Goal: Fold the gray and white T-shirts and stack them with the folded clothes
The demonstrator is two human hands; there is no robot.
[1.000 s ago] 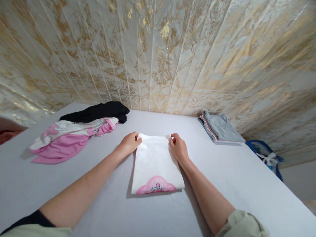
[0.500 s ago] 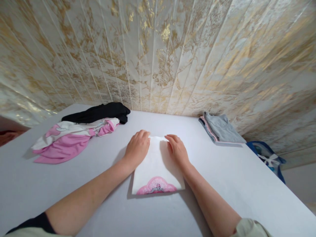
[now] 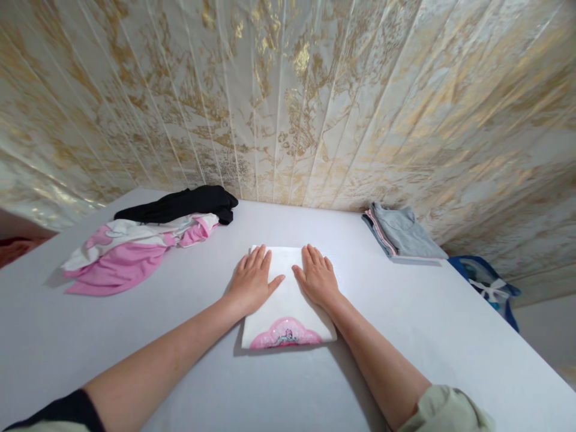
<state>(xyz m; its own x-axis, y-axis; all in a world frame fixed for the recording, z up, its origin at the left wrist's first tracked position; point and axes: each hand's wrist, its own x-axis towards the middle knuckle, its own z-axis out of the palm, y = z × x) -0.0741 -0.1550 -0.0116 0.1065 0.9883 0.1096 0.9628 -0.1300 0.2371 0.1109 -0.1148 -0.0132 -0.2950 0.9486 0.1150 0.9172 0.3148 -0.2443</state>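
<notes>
A folded white shirt [image 3: 285, 297] with a pink glittery print along its near edge lies flat on the white table [image 3: 189, 378] in front of me. My left hand [image 3: 254, 279] rests palm down on its left side, thumb spread toward the middle. On the right side my right hand [image 3: 317, 279] lies flat too, fingers pointing away from me. Both hands are open and press on the cloth without gripping it. Parts of the shirt's side edges are hidden under my hands.
A crumpled pink and white garment [image 3: 126, 264] lies at the left, with a black garment [image 3: 180, 204] behind it. Folded clothes with a grey one [image 3: 405, 231] on top sit at the back right. Beyond the right edge is a blue-rimmed bag [image 3: 483, 285]. A gold-patterned curtain [image 3: 288, 120] hangs behind.
My hands have gone from holding the shirt's far corners to lying flat on it, thumbs spread inward. The shirt's far edge now lies flatter and wider.
</notes>
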